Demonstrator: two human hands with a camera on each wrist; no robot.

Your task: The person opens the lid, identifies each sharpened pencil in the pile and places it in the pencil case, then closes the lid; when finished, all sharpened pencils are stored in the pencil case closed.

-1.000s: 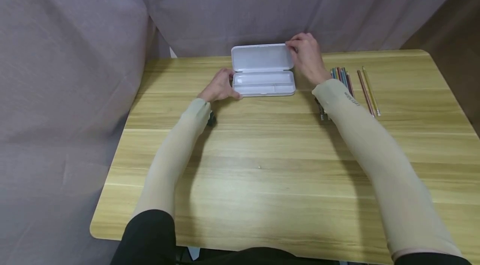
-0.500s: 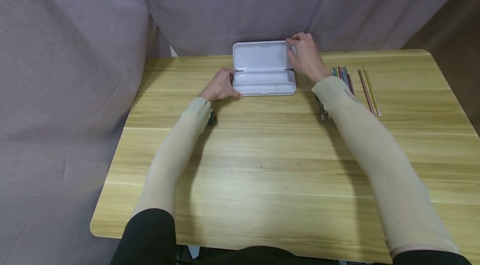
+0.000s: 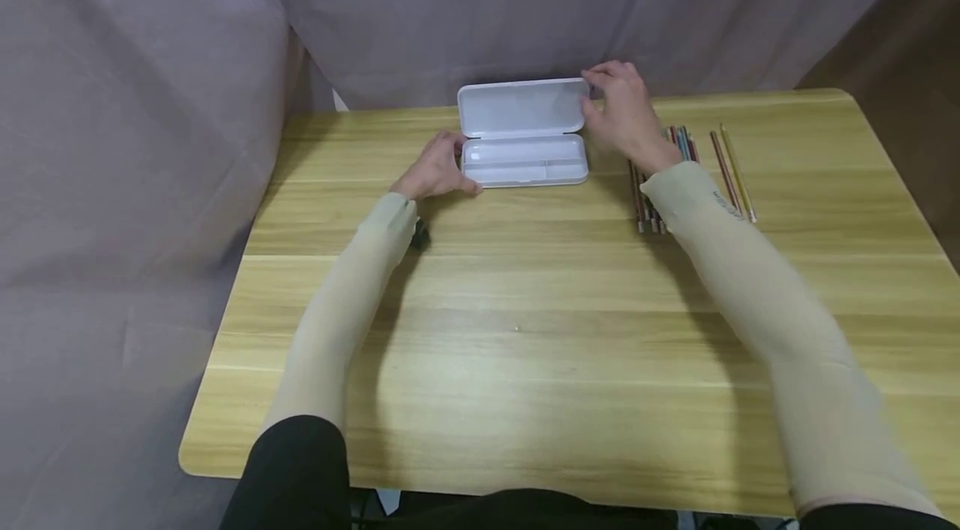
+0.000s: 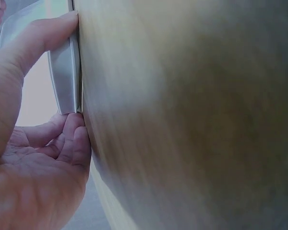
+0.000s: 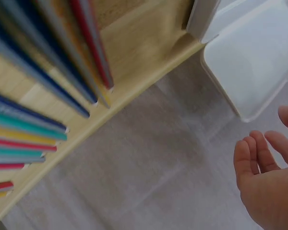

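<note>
1. Head view showed a white pencil case [image 3: 522,134] lying open near the far edge of the wooden table [image 3: 525,330], its lid standing up behind the tray.
2. Left hand [image 3: 435,170] sat at the case's left end; in the left wrist view its thumb and curled fingers [image 4: 74,139] pinched that end of the tray against the tabletop, so it gripped the case.
3. Right hand [image 3: 626,115] was at the case's right, by the lid's upper corner. In the right wrist view its fingers [image 5: 259,153] were loosely bent just beside the lid [image 5: 252,57], with a gap showing, so it was relaxed and holding nothing.
4. To do this step well, I judge the left hand should pin the tray flat while the right steadies the lid, so the light case neither slides nor tips backward.
5. Inside, the tray looked bare: a long trough and smaller divided sections, with nothing visible in them.
6. Coloured pencils [image 3: 678,172] lay in a row on the table to the case's right, near it but apart, none inside it.
</note>
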